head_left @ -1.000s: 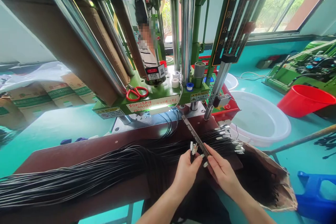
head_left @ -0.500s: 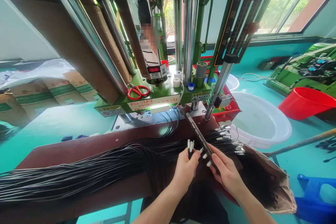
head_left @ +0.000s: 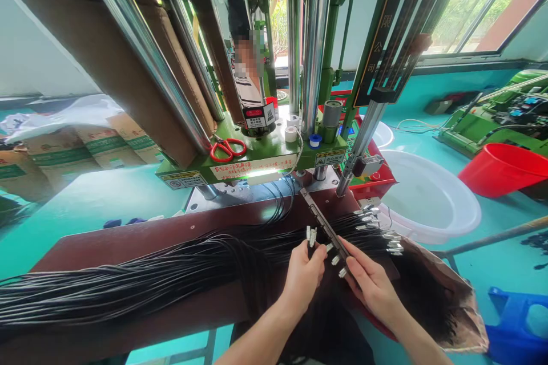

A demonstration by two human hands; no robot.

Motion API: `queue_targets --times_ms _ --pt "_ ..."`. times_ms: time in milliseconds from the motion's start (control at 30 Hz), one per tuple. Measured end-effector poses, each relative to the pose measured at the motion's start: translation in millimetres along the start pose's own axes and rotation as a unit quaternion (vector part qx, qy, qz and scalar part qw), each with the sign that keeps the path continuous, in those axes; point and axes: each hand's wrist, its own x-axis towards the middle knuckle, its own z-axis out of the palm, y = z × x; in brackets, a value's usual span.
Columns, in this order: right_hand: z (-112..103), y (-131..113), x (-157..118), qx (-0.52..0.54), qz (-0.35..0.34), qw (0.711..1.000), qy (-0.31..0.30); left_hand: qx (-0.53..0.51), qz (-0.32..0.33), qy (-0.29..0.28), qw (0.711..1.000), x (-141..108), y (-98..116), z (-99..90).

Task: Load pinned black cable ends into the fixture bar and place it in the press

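Note:
My left hand (head_left: pixel 303 274) is closed on a few black cables whose silver connectors (head_left: pixel 311 235) stick up above the thumb. Its fingertips are close to a long dark metal bar (head_left: pixel 319 217) with slots along it. Around the near end of that bar my right hand (head_left: pixel 372 278) is closed, thumb on top. Several silver connectors (head_left: pixel 335 260) sit along the bar's near part, between the two hands. The bar's far end reaches the press bed. Beneath and behind the hands lies a thick bundle of black cables (head_left: pixel 171 274) on the brown table (head_left: pixel 85 245).
A green press (head_left: pixel 265 162) with shiny columns stands ahead, red-handled scissors (head_left: pixel 226 150) on its plate. More connector ends (head_left: pixel 368 217) lie at the right, beside a brown paper sheet (head_left: pixel 475 319). Beyond are a white tub (head_left: pixel 454 211), a red bucket (head_left: pixel 505 168) and a blue stool (head_left: pixel 518 325).
The view has shifted slightly. Both hands keep their holds, and the connectors on the bar between them show a little more plainly.

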Motion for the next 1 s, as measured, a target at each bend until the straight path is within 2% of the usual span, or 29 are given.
queue_targets --times_ms 100,200,300,367,433,500,700,867,1000 --pt "3 -2 -1 -0.017 -0.012 1.0 0.001 0.039 0.05 0.011 0.998 1 -3 -1.5" --pt "5 -7 -3 -0.009 0.0 1.0 0.029 0.079 0.113 0.02 0.99 -2 0 -4.5" --pt "6 -12 -5 0.015 0.013 0.998 0.056 0.105 0.172 0.061 0.977 -7 8 -8.4" --pt "6 -13 -5 0.025 0.024 0.998 0.056 0.084 0.18 0.095 0.975 -9 12 -10.3" --pt "5 -13 -5 0.032 0.035 0.998 0.047 0.046 0.161 0.11 0.98 -8 13 -11.0" --pt "4 -12 -5 0.036 0.043 0.998 0.035 0.024 0.132 0.098 0.986 -6 11 -10.6" --pt "-2 -10 -2 0.022 0.037 0.999 -0.002 0.013 0.023 -0.029 0.999 -3 13 -10.1" --pt "-8 -5 -1 -0.009 0.032 0.999 -0.041 -0.025 -0.009 -0.045 0.999 -1 15 -15.0" --pt "-10 -2 1 -0.016 0.036 0.998 -0.056 -0.04 -0.027 -0.081 0.996 1 15 -20.1"
